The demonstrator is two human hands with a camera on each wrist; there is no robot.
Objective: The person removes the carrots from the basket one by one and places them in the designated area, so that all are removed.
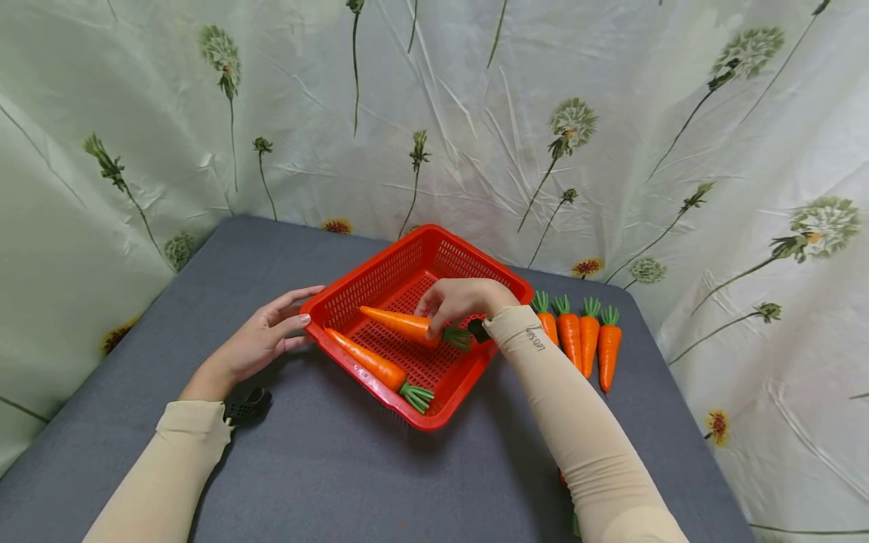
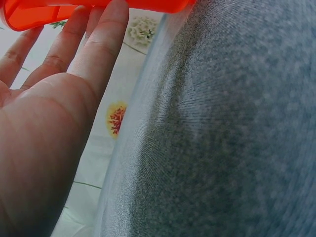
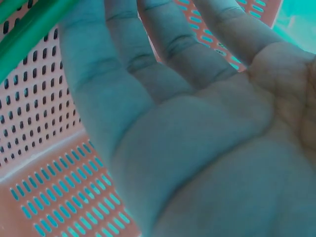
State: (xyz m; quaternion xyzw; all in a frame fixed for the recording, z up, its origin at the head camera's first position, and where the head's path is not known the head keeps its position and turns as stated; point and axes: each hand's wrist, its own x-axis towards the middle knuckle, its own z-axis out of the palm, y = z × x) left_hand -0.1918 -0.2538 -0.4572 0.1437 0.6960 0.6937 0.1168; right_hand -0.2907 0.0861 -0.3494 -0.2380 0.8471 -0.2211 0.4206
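A red plastic basket with slotted walls stands on the table, turned at an angle. Inside, one toy carrot lies along the near-left wall, its green top toward the near corner. My right hand reaches in and pinches a second carrot at its thick end, tip pointing left. In the right wrist view, green stalks show beside the fingers. My left hand touches the basket's left corner; its fingers extend fairly straight to the red rim.
Several carrots lie in a row right of the basket, tops away from me, one partly covered by the right sleeve. Bits of orange and green show beneath that forearm. The grey table ends at a flowered curtain.
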